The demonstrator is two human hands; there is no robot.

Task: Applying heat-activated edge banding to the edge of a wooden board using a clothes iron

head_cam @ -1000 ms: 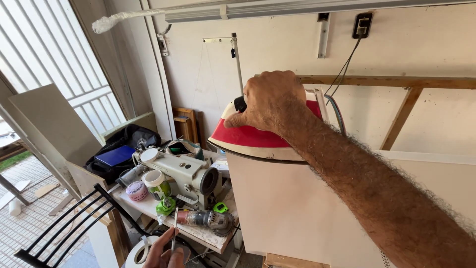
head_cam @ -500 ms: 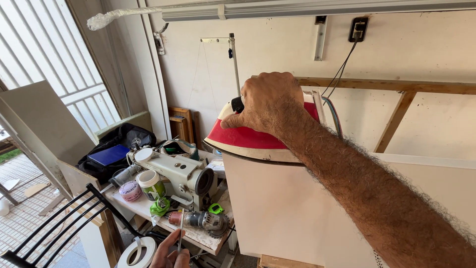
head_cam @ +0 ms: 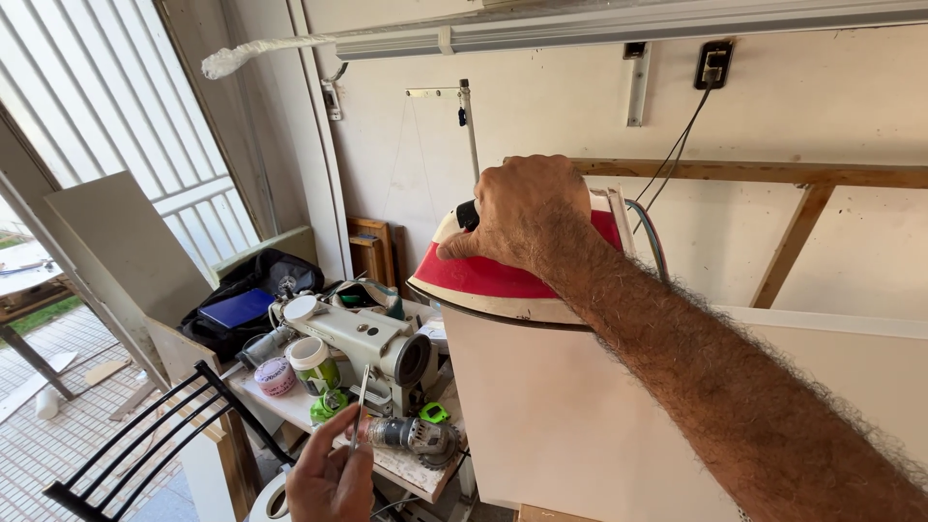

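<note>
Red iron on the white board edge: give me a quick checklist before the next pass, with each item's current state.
1. Right hand gripping the red iron from above: ok.
2. Iron soleplate seated on the top edge of the white board: ok.
3. Cord running up to the wall socket, plugged in: ok.
4. Left hand clear of the iron, holding a thin metal strip: ok.
5. Iron hot: cannot tell.
6. Cluttered side table with sewing machine close beside the board: not ok.

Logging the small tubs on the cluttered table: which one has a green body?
The tall jar with the white lid, beside the sewing machine. The pink tub left of it is squat.
</note>
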